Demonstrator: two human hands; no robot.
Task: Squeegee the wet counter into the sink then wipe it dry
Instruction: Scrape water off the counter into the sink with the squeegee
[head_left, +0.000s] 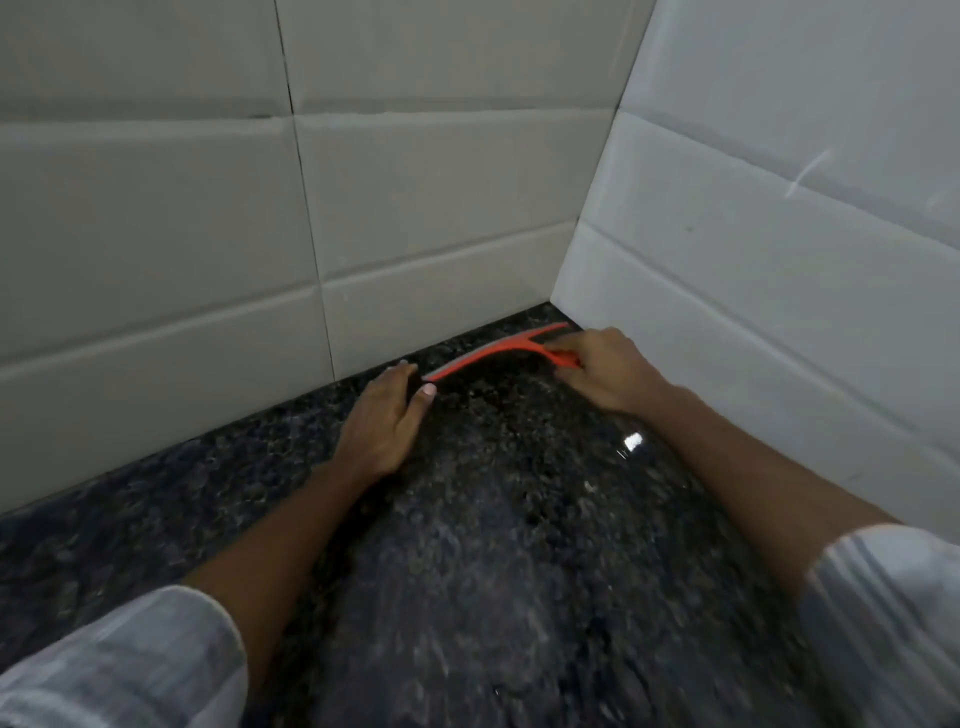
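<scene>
The orange squeegee (498, 349) is set against the tiled wall (415, 208) in the far corner of the dark bench (493, 519), presumably so the stroke starts at the back. Its handle is gripped by the right hand (602, 371); its blade end is steadied by the left hand (387, 415), fingers straight (no sink is visible).

I see a dark speckled granite counter (493, 545) running into the far right corner, glistening near the right. An orange squeegee (498, 349) lies on it along the far edge. My left hand (382, 421) rests flat on the counter just left of the blade.
</scene>
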